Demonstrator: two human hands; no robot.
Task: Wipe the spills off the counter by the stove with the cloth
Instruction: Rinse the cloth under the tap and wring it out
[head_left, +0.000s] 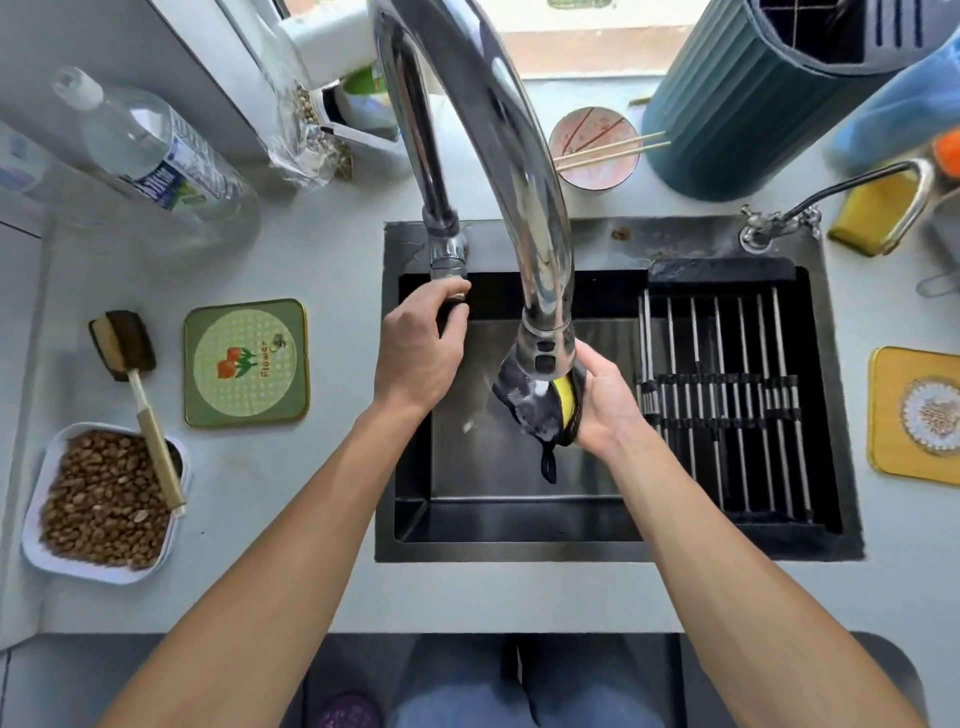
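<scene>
A dark grey cloth (527, 402) with a yellow side hangs bunched right under the spout of the tall chrome faucet (519, 171), over the black sink (519, 545). My right hand (605, 402) grips the cloth from the right, and a loop of it dangles below. Wet or foamy patches show on the cloth. My left hand (423, 353) curls around the dark faucet handle (451, 312) at the sink's back left. The stove is out of view.
A metal drying rack (727, 395) covers the sink's right half. On the left counter lie a green coaster (247, 364), a tray of nuts (104, 501) with a brush (137, 379) on it, and a water bottle (156, 150). A yellow coaster (917, 415) lies right.
</scene>
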